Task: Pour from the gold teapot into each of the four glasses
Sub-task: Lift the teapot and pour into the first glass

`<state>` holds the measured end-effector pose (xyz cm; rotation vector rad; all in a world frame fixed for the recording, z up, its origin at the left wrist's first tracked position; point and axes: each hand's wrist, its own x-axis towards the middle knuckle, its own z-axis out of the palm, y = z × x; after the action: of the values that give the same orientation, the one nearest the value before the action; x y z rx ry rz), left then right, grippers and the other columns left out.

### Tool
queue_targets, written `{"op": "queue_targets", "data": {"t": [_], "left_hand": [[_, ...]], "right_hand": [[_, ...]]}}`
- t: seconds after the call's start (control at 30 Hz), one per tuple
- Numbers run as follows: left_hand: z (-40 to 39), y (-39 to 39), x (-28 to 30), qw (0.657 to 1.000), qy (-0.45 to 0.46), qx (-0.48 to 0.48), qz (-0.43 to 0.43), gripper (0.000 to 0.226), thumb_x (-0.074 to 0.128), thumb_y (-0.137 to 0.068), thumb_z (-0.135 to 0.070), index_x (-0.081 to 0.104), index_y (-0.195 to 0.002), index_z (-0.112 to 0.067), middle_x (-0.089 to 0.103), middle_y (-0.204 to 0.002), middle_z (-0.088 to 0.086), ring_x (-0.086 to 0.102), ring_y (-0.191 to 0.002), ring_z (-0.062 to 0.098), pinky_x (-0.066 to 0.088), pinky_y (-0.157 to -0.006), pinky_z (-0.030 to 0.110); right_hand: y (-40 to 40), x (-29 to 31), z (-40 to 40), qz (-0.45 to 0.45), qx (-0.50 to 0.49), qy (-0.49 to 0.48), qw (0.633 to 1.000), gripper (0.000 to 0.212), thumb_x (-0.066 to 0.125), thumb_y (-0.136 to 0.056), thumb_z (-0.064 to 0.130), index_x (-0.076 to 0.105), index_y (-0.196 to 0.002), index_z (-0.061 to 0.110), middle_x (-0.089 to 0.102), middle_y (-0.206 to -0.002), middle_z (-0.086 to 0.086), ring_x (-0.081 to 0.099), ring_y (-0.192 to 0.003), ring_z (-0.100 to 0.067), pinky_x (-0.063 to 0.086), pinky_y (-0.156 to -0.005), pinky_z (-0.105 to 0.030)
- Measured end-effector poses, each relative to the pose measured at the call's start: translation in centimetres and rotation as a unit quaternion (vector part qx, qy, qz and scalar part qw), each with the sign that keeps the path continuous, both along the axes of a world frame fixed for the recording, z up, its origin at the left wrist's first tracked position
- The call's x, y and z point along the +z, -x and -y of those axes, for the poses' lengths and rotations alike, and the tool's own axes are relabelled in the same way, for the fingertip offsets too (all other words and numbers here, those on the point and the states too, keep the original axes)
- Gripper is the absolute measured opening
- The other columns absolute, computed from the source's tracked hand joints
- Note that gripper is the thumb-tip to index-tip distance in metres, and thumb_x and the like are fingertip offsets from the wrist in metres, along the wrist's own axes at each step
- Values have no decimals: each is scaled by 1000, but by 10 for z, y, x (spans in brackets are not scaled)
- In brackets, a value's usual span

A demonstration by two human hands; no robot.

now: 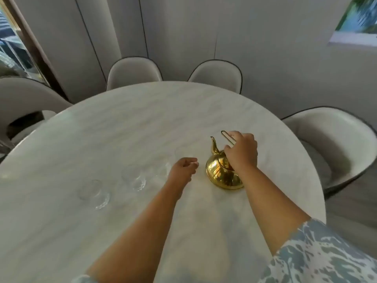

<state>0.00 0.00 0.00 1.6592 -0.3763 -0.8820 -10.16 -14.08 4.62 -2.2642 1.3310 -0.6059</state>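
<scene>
The shiny gold metal teapot [221,174] stands upright on the round white marble table [122,123], toward its right edge, with the curved spout [214,146] pointing toward the far edge. Its thin wire handle [227,137] stands raised above the lid. The right hand [241,153] reaches over the pot from the near side, fingers curled round the handle and closed on it, the wrist lying across the lid.

Just left of the pot, the left hand [183,169] rests low over the surface in a loose fist, fingers curled in; whether it holds anything cannot be told. Touching or just behind that hand is a clear glass [163,170], blurred and hard to make out. Another clear glass [134,177] lies further left, and a third [94,194] beyond it nearer the left edge; a faint fourth outline [183,152] shows just beyond the left hand.

A blue-and-white patterned sleeve [318,254] covers the right upper arm. Pale upholstered chairs [133,71] ring the far and right edges.
</scene>
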Motion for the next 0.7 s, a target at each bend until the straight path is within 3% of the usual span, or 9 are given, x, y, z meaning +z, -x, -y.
{"op": "queue_targets", "data": {"t": [0.17,0.3,0.43,0.57,0.63,0.7], "left_hand": [[34,21,-38,993,-53,-24,-100,58,63,-94,-21,42,-148,-13,48,-146,12,51,-114,23,43,-95,36],[58,29,-61,986,-63,13,-157,77,67,-92,-23,26,-156,-18,30,-160,12,43,-137,32,41,-109,46],[77,35,-76,981,-47,31,-183,67,71,-89,-25,40,-147,-19,50,-146,11,54,-124,27,52,-95,44],[86,37,-83,981,-34,69,-180,60,76,-84,-15,47,-136,-17,61,-122,8,61,-100,19,58,-87,42],[86,38,-83,980,-37,73,-182,51,78,-83,-13,49,-125,-21,61,-110,3,62,-101,20,58,-87,44],[81,39,-80,980,-45,72,-181,51,79,-81,-16,52,-125,-14,63,-113,5,63,-104,21,60,-83,44]], "right_hand": [[1,-32,17,3,-48,-56,997,54,62,-93,27,42,-143,22,55,-132,-12,56,-119,-29,53,-95,-45],[6,-47,24,89,-45,-85,991,41,55,-98,30,50,-137,16,62,-127,-9,64,-112,-25,55,-85,-33],[11,-55,30,144,-29,-98,984,31,54,-99,28,59,-127,16,70,-117,-8,67,-106,-23,51,-75,-23],[12,-57,30,181,-33,-106,977,30,55,-98,27,62,-125,16,72,-115,-6,68,-105,-20,53,-79,-24],[13,-57,28,194,-40,-115,973,30,56,-98,28,63,-125,15,72,-115,-5,68,-105,-19,57,-83,-29],[15,-56,23,204,-43,-119,971,30,56,-98,28,64,-124,15,73,-113,-4,69,-103,-19,59,-84,-33]]}}
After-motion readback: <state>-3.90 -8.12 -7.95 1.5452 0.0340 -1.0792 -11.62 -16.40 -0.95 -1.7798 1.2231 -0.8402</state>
